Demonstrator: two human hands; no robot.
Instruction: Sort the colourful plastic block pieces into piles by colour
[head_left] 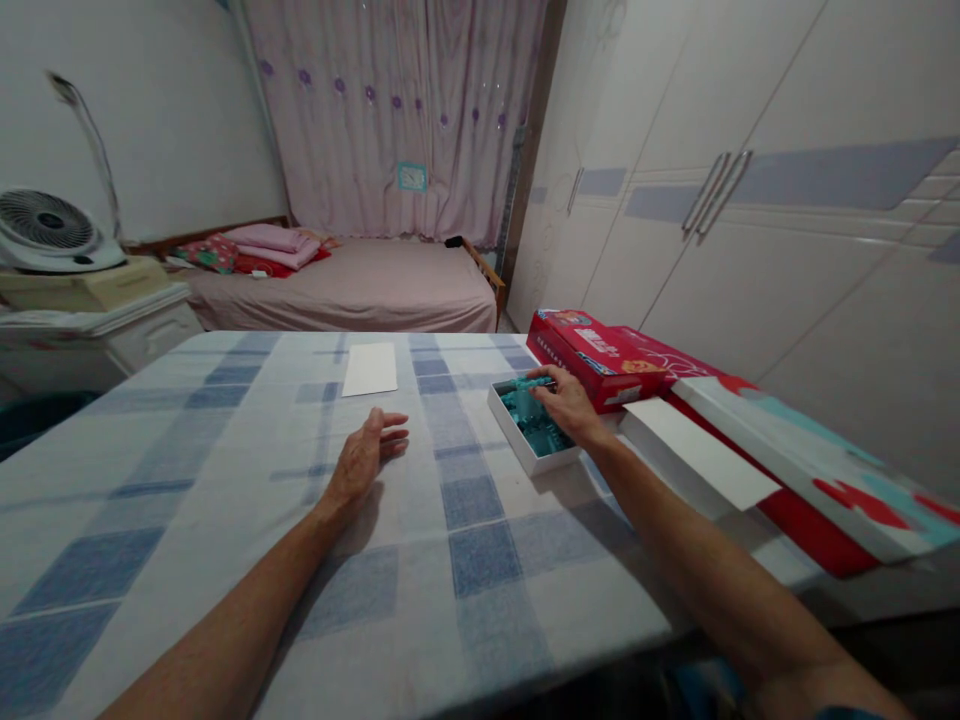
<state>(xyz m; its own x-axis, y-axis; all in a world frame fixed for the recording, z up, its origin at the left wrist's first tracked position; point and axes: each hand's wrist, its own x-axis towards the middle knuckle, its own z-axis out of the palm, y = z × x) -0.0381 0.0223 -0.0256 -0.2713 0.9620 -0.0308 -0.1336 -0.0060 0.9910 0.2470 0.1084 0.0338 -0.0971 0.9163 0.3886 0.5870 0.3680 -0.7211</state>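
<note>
Over a small white box (pixel 517 440) is my right hand (pixel 566 400), its thumb and fingers closed on a small teal piece (pixel 531 383) whose exact kind I cannot make out. Several more teal pieces (pixel 541 430) lie jumbled inside that box, partly covered by the hand. My left hand (pixel 364 455) rests on its side on the checked tablecloth (pixel 420 560), fingers loosely stretched out, holding nothing. Just beyond it lies a flat white card or sheet (pixel 370 369).
Red boxes (pixel 592 350) and a long red, white and blue box (pixel 810 460) line the table's right side. A white open box or lid (pixel 697 450) sits beside my right forearm. Beyond the table are a bed (pixel 390 280), a fan (pixel 52 230) and a wardrobe (pixel 712 270).
</note>
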